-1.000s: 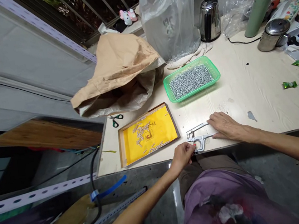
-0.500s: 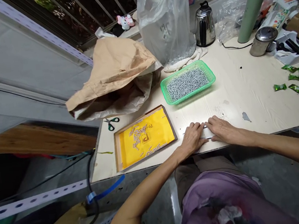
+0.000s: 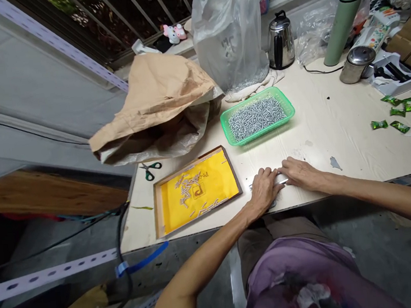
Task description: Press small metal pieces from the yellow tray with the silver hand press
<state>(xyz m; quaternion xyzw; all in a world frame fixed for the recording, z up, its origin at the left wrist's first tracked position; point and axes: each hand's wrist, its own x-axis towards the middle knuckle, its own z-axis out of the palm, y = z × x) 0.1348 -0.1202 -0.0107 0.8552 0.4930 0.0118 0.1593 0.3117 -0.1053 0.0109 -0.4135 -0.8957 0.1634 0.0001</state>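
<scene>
My left hand (image 3: 264, 188) rests over a narrow silver metal strip (image 3: 281, 180) near the table's front edge, its fingers curled down on it. Fingers of my right hand (image 3: 296, 173) pinch together at the strip's right end. Most of the strip is hidden beneath my left hand, so I cannot make out its full shape. To the left lies a shallow tray (image 3: 231, 165) lined with yellow, holding scattered small metal pins (image 3: 185, 191). Behind my hands is a green plastic basket (image 3: 239, 141) filled with many similar small metal pieces (image 3: 257, 117).
A large brown paper bag (image 3: 168, 86) slumps at the back left, with green-handled scissors (image 3: 151, 170) before it. Behind the basket stand a plastic bag (image 3: 230, 42) and a kettle (image 3: 281, 41). Farther right are a green flask (image 3: 344, 24), a metal cup (image 3: 355, 65) and green-wrapped sweets (image 3: 400, 127).
The strip between my hands now shows as one slanted bar instead of two thin lines with a pale gap. My hands have drawn slightly closer together. The view has shifted a little.
</scene>
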